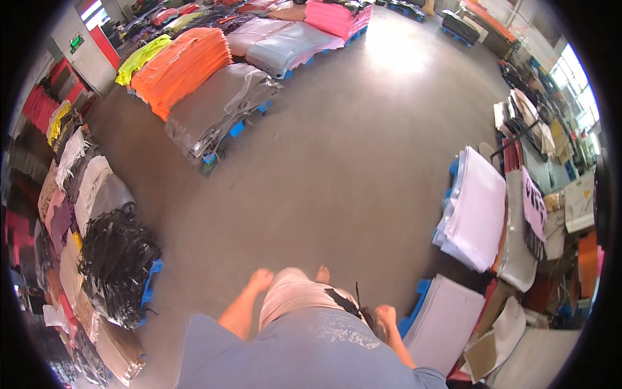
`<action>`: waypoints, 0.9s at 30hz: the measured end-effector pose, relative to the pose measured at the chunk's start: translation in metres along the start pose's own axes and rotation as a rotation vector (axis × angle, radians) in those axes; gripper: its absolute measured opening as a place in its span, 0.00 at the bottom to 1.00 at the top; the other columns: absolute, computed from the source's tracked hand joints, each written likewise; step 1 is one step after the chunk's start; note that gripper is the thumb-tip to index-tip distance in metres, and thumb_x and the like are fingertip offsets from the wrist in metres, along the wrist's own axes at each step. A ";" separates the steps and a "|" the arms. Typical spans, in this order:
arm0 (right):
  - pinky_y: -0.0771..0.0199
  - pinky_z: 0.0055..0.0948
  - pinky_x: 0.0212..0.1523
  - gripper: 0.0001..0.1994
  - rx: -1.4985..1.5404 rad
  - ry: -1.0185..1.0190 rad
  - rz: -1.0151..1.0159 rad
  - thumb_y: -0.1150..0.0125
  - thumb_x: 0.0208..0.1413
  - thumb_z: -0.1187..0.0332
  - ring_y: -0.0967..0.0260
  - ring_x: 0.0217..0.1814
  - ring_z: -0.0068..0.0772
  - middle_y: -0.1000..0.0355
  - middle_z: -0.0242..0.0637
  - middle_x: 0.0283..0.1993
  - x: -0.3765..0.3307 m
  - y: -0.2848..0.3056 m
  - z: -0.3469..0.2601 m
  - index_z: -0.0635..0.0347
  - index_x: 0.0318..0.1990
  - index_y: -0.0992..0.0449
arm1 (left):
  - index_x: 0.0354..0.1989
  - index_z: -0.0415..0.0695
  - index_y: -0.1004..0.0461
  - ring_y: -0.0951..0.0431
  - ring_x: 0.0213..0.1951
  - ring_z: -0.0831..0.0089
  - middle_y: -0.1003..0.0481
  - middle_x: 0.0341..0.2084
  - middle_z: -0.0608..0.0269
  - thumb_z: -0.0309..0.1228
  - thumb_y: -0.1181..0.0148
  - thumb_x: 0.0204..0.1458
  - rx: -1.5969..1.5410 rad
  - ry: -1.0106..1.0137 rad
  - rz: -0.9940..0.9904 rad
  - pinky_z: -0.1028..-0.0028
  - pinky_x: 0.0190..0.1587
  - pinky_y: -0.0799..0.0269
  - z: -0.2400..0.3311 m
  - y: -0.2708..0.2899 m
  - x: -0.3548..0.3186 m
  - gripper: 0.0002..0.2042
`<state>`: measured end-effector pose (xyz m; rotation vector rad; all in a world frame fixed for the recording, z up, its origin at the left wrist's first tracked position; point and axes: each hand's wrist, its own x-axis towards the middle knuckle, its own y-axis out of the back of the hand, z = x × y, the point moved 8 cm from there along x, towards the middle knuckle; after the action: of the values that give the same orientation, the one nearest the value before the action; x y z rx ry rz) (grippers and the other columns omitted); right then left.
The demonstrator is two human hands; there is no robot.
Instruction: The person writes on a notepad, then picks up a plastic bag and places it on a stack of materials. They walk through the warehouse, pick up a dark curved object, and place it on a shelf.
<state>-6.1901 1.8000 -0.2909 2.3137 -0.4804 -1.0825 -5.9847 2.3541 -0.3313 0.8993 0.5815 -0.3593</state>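
My left hand (260, 280) hangs beside my thigh with its fingers curled in, and nothing shows in it. My right hand (386, 316) is at my other side, closed in a loose fist; no held thing is visible. Close to the right hand, a dark bundle with black cords (368, 316) hangs at the waist of my light shorts (285, 301). To the right of that hand lies a stack of pale lilac sheets (447, 318) on a blue pallet (414, 307). One foot (322, 274) shows ahead on the grey floor.
Ahead left, pallets carry grey plastic-covered sheets (214, 97), orange sheets (181, 65) and pink sheets (334, 18). A heap of black strips (116, 266) edges the left side. Another pale stack (476, 207) stands at right. Grey floor (324, 162) runs between the rows.
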 end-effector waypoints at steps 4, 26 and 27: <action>0.31 0.25 0.20 0.10 0.321 0.189 -0.027 0.42 0.59 0.71 0.28 0.21 0.24 0.24 0.35 0.24 0.180 0.059 -0.209 0.67 0.42 0.18 | 0.39 0.42 0.15 0.18 0.46 0.44 0.19 0.42 0.41 0.44 0.43 0.55 0.143 0.188 -0.311 0.50 0.49 0.22 -0.031 -0.070 0.027 0.18; 0.23 0.44 0.38 0.12 -0.136 -0.050 -0.075 0.34 0.52 0.60 0.21 0.32 0.42 0.21 0.49 0.28 0.679 0.153 -0.304 0.61 0.33 0.15 | 0.37 0.39 0.20 0.20 0.34 0.66 0.18 0.30 0.53 0.44 0.45 0.62 -0.269 -0.564 0.076 0.63 0.41 0.25 0.939 0.315 0.850 0.18; 0.24 0.45 0.38 0.11 -0.196 -0.006 -0.006 0.34 0.53 0.62 0.23 0.31 0.44 0.21 0.50 0.28 0.731 0.188 -0.346 0.61 0.31 0.16 | 0.32 0.42 0.22 0.25 0.31 0.74 0.22 0.26 0.63 0.40 0.45 0.63 -0.213 -0.550 0.046 0.68 0.36 0.27 0.945 0.300 0.869 0.15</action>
<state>-5.4864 1.3803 -0.4264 2.1426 -0.3523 -1.0886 -4.8391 1.7129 -0.2159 0.5707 0.0879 -0.4717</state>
